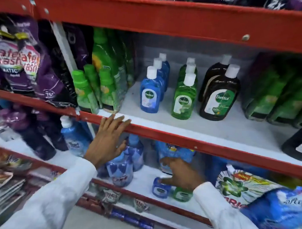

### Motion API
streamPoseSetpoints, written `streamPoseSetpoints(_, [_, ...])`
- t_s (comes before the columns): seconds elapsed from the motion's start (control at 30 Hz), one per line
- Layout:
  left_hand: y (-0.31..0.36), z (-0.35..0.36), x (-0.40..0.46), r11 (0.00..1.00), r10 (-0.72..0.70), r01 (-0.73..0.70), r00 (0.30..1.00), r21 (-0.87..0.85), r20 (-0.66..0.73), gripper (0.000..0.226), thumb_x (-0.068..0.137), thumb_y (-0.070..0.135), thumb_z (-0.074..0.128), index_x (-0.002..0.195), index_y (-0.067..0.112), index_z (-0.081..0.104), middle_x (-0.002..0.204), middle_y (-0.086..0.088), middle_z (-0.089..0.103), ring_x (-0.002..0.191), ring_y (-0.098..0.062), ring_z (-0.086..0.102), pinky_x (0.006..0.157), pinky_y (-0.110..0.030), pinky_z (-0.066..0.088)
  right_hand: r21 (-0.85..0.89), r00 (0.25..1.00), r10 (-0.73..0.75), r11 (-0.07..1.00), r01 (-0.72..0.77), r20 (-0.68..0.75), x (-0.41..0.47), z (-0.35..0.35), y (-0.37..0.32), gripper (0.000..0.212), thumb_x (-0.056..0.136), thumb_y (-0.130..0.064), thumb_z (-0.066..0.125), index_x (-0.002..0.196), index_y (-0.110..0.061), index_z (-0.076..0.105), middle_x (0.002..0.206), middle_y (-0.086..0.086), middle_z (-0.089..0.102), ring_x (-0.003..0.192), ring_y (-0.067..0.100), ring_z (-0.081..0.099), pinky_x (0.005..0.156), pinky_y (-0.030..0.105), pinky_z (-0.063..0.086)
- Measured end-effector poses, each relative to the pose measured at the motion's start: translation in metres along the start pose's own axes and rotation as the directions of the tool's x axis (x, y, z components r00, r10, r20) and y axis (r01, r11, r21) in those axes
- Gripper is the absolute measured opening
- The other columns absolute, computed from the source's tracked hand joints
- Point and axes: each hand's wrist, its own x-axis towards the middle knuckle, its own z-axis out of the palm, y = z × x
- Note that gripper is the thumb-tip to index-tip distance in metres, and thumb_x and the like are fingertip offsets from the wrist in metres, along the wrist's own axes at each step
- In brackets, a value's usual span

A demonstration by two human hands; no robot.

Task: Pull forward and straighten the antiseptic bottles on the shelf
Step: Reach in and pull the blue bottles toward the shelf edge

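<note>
Three rows of Dettol antiseptic bottles stand set back on the middle shelf: blue ones (150,93), green ones (184,98) and dark brown ones (219,99), each with a white cap and label facing out. My left hand (107,140) is open, its fingertips resting on the red front lip (180,138) of that shelf, left of the bottles. My right hand (181,175) is down at the lower shelf, fingers closed around the white cap of a small blue bottle (160,189). A small green bottle (182,194) stands right beside it.
Green bottles and pouches (102,82) crowd the middle shelf's left; green packs (280,98) and a black jug (300,142) fill its right. Purple detergent pouches (23,62) hang far left. Blue refill pouches (123,166) and detergent bags (245,189) sit on the lower shelf.
</note>
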Motion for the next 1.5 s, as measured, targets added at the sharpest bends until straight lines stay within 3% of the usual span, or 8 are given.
streamPoseSetpoints(0.3, [-0.012,-0.012,0.002,0.994,-0.016,0.018,0.999,-0.104,0.028,0.069,0.084,0.027,0.067,0.147,0.023,0.039,0.150,-0.010,0.046,0.145,-0.038,0.029,0.124,-0.056,0.017,0.032,0.982,0.169,0.984,-0.173,0.086,0.013,0.036,-0.004,0.043,0.059,-0.025,0.085,0.100,-0.021,0.072,0.105,0.006,0.074,0.098,0.025,0.069,0.081,0.032,0.056])
streamPoseSetpoints(0.5, [-0.032,-0.014,0.003,0.990,-0.042,0.040,0.999,-0.132,-0.018,0.063,0.081,0.016,0.067,0.141,0.014,0.046,0.133,-0.012,0.054,0.134,-0.036,0.040,0.122,-0.052,0.026,0.265,0.957,0.137,0.962,-0.067,-0.257,-0.005,-0.015,-0.043,0.039,0.053,-0.033,0.084,0.085,-0.026,0.063,0.078,-0.010,0.069,0.070,0.008,0.062,0.061,0.023,0.048])
streamPoseSetpoints(0.63, [-0.028,-0.010,0.007,0.971,-0.071,0.052,0.995,-0.232,-0.075,0.055,0.079,0.014,0.069,0.132,0.013,0.054,0.121,-0.008,0.058,0.121,-0.030,0.044,0.110,-0.046,0.040,0.408,0.857,0.123,0.907,0.108,-0.500,-0.010,-0.088,-0.089,0.052,0.052,-0.034,0.086,0.097,-0.033,0.062,0.082,-0.021,0.072,0.073,-0.008,0.065,0.062,0.004,0.044])
streamPoseSetpoints(0.83, [-0.030,-0.007,0.009,0.961,-0.107,0.075,0.988,-0.268,-0.107,0.049,0.079,0.016,0.069,0.127,0.016,0.057,0.117,-0.005,0.061,0.115,-0.025,0.043,0.103,-0.037,0.041,0.398,0.718,0.082,0.872,0.284,-0.692,0.023,-0.167,-0.139,0.056,0.059,-0.031,0.087,0.109,-0.025,0.065,0.091,-0.018,0.074,0.079,-0.013,0.067,0.066,0.003,0.048])
streamPoseSetpoints(1.03, [-0.034,-0.006,0.008,0.953,-0.100,0.064,0.989,-0.295,-0.110,0.051,0.077,0.017,0.067,0.127,0.019,0.057,0.117,-0.002,0.061,0.114,-0.022,0.042,0.102,-0.032,0.037,0.279,0.765,0.044,0.943,0.180,-0.643,0.074,-0.180,-0.145,0.044,0.068,-0.023,0.083,0.107,-0.014,0.065,0.093,0.005,0.079,0.083,0.023,0.075,0.072,0.039,0.060])
streamPoseSetpoints(1.17, [-0.035,-0.003,0.008,0.949,-0.092,0.052,0.989,-0.312,-0.114,0.054,0.076,0.017,0.068,0.129,0.019,0.056,0.118,0.000,0.060,0.117,-0.021,0.040,0.107,-0.035,0.039,0.248,0.826,0.052,0.963,0.108,-0.561,0.094,-0.172,-0.128,0.048,0.073,-0.026,0.081,0.115,-0.017,0.061,0.103,0.002,0.077,0.079,0.012,0.067,0.054,0.006,0.041])
streamPoseSetpoints(1.33, [-0.033,-0.001,0.007,0.955,-0.100,0.067,0.990,-0.289,-0.102,0.056,0.076,0.021,0.070,0.130,0.018,0.055,0.122,-0.001,0.058,0.122,-0.024,0.041,0.114,-0.045,0.037,0.328,0.827,0.090,0.937,0.117,-0.555,0.098,-0.169,-0.116,0.060,0.072,-0.026,0.085,0.124,-0.020,0.057,0.114,-0.001,0.077,0.091,0.010,0.072,0.076,0.027,0.056])
streamPoseSetpoints(1.5, [-0.008,0.001,0.001,0.985,-0.116,0.100,0.987,-0.142,-0.110,0.065,0.083,0.034,0.066,0.142,0.020,0.044,0.137,-0.006,0.053,0.137,-0.033,0.039,0.121,-0.059,0.025,0.356,0.828,0.096,0.925,0.131,-0.553,0.085,-0.168,-0.111,0.070,0.069,-0.032,0.090,0.128,-0.023,0.055,0.117,-0.006,0.072,0.082,-0.013,0.061,0.067,0.000,0.047])
